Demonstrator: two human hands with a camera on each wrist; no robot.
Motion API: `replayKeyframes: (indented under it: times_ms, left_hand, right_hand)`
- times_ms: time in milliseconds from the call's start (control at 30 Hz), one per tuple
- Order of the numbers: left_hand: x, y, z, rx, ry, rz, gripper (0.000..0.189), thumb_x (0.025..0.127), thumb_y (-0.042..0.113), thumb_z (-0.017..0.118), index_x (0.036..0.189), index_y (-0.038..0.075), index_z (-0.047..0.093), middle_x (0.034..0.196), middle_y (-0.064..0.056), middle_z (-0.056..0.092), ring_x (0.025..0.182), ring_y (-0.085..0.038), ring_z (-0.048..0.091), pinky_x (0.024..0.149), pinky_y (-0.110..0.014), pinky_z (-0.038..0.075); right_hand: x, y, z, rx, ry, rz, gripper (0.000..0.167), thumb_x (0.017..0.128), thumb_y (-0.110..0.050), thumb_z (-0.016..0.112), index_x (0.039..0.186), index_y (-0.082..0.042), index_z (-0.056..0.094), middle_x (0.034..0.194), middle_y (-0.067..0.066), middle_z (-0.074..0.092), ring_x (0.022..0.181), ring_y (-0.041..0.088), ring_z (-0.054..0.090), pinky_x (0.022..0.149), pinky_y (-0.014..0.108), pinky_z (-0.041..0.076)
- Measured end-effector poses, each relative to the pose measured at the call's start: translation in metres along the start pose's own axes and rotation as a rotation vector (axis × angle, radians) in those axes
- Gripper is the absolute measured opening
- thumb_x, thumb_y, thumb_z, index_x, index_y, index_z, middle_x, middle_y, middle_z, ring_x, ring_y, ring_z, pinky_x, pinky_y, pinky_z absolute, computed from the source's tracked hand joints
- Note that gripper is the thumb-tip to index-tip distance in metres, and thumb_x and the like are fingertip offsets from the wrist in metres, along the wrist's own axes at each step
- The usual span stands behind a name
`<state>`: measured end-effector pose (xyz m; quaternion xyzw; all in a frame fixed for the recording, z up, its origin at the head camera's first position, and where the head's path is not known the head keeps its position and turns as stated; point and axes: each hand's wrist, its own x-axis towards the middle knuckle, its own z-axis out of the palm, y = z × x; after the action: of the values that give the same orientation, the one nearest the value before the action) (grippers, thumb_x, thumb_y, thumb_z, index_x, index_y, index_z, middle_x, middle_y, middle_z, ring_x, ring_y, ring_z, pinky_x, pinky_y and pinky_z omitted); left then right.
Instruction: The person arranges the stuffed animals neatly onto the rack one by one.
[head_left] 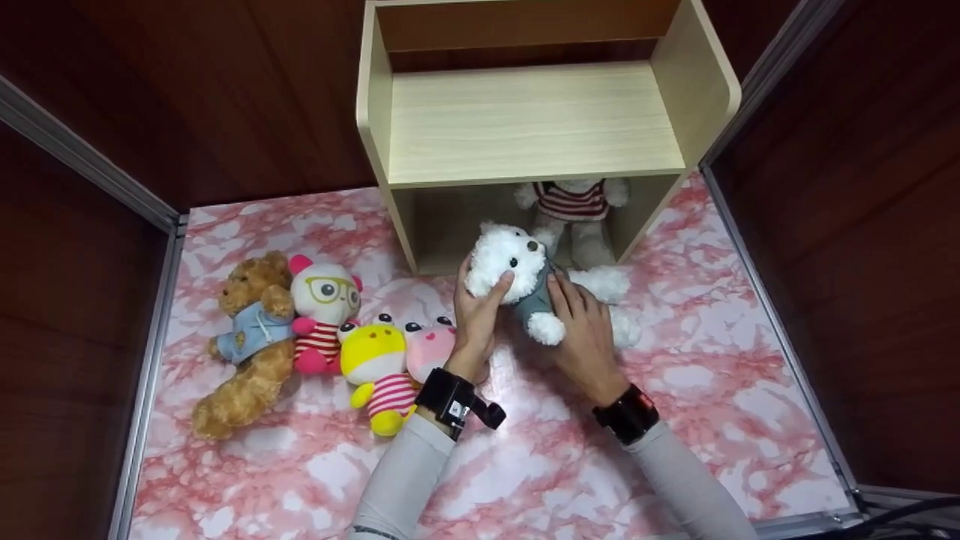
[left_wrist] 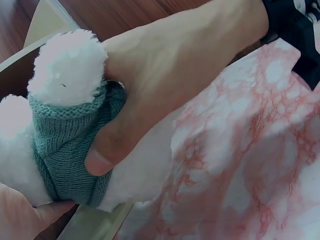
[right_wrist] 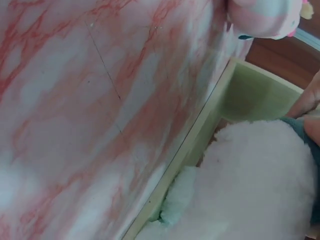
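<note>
White plush toy (head_left: 534, 298) located in front of the lower compartment (head_left: 465, 225) of the shelf unit (head_left: 536, 124), which stands at 12 o'clock from it. Toy lies slantwise, head toward 10 o'clock, legs toward 4 o'clock. Left hand (head_left: 480, 311) grips the head, thumb on the cheek. Right hand (head_left: 589, 334) grips the torso over the green knitted garment (left_wrist: 67, 155). Contact between the toy's legs and the table (head_left: 525, 465) cannot be determined.

A second white toy (head_left: 574, 202) in a red-striped top sits inside the lower compartment at 1 o'clock from the held toy; its head is hidden. At 9 o'clock: panda toy (head_left: 322, 289), touching the brown bear (head_left: 259, 337) beyond it. At 8 o'clock: pink toy (head_left: 430, 351), partly hidden, beside the yellow toy (head_left: 375, 352).
</note>
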<state>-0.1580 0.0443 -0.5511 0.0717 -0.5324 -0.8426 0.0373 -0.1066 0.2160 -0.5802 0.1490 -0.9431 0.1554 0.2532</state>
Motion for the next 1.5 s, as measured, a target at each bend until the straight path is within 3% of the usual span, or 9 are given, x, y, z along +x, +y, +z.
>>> replayKeyframes:
  times_ms: [200,433,600,867,1033,1233,1333,1367,1500]
  left_hand:
    - [0.005,0.004,-0.008,-0.001,-0.03,0.02,0.077,0.087,0.007,0.08,0.155,0.006,0.043,0.15,-0.019,0.05,0.133,-0.032,0.053,0.107,-0.039,0.049]
    - [0.015,0.012,-0.02,0.041,0.013,-0.034,0.07,0.085,0.008,0.081,0.145,0.003,0.046,0.14,-0.023,0.054,0.121,-0.032,0.059,0.1,-0.037,0.053]
    - [0.023,0.017,-0.029,0.033,-0.057,-0.049,0.066,0.085,0.007,0.08,0.141,0.002,0.046,0.134,-0.021,0.057,0.117,-0.029,0.06,0.1,-0.035,0.052]
    - [0.037,0.027,-0.04,0.01,-0.231,-0.047,0.062,0.083,0.003,0.078,0.138,-0.001,0.049,0.131,-0.02,0.061,0.114,-0.026,0.061,0.101,-0.036,0.052]
    - [0.047,0.03,-0.045,-0.016,-0.319,-0.081,0.06,0.083,0.001,0.075,0.137,0.0,0.05,0.127,-0.017,0.061,0.112,-0.025,0.061,0.099,-0.035,0.052]
    - [0.058,0.031,-0.051,-0.039,-0.437,-0.138,0.063,0.083,0.005,0.075,0.139,0.0,0.048,0.128,-0.015,0.062,0.112,-0.025,0.062,0.098,-0.036,0.053]
    - [0.061,0.03,-0.053,-0.088,-0.475,-0.157,0.063,0.082,0.01,0.079,0.138,0.001,0.049,0.128,-0.016,0.062,0.111,-0.026,0.063,0.097,-0.039,0.054]
    - [0.069,0.02,-0.057,-0.126,-0.488,-0.166,0.064,0.082,0.012,0.082,0.137,0.003,0.05,0.127,-0.016,0.062,0.11,-0.026,0.063,0.095,-0.039,0.055]
    - [0.071,0.02,-0.057,-0.173,-0.501,-0.172,0.065,0.079,0.018,0.088,0.131,0.004,0.053,0.123,-0.014,0.063,0.109,-0.026,0.063,0.096,-0.039,0.055]
  right_hand:
    - [0.001,0.005,-0.009,-0.004,-0.072,-0.053,0.107,0.067,-0.025,0.09,0.158,-0.005,0.039,0.155,0.02,0.047,0.126,0.046,0.053,0.088,0.062,0.049]
    - [0.003,0.018,-0.024,0.067,-0.055,-0.212,0.085,0.085,-0.041,0.072,0.153,-0.001,0.044,0.151,0.022,0.05,0.134,0.044,0.049,0.099,0.062,0.045]
    - [0.012,0.028,-0.032,0.128,-0.003,-0.216,0.075,0.089,-0.041,0.066,0.148,0.004,0.05,0.145,0.024,0.054,0.133,0.045,0.05,0.102,0.062,0.044]
    - [0.035,0.05,-0.033,0.303,-0.065,-0.029,0.066,0.093,-0.031,0.072,0.145,0.006,0.054,0.147,0.025,0.053,0.134,0.042,0.051,0.11,0.057,0.04]
    - [0.042,0.052,-0.024,0.515,-0.197,0.174,0.067,0.096,-0.028,0.073,0.149,0.006,0.05,0.15,0.025,0.051,0.132,0.041,0.054,0.108,0.054,0.045]
    - [0.049,0.046,-0.011,0.821,-0.383,0.437,0.05,0.103,-0.03,0.065,0.142,-0.001,0.058,0.135,0.021,0.064,0.123,0.037,0.062,0.101,0.046,0.051]
    - [0.05,0.043,-0.004,0.946,-0.458,0.469,0.042,0.105,-0.026,0.06,0.137,0.001,0.059,0.132,0.019,0.064,0.123,0.028,0.06,0.103,0.037,0.047]
    - [0.051,0.042,-0.002,0.983,-0.477,0.465,0.04,0.106,-0.024,0.059,0.136,0.002,0.059,0.131,0.018,0.064,0.122,0.026,0.058,0.103,0.034,0.046]
    - [0.05,0.04,0.005,1.091,-0.534,0.436,0.037,0.106,-0.026,0.058,0.128,0.003,0.062,0.121,0.011,0.065,0.112,0.018,0.058,0.098,0.027,0.045]
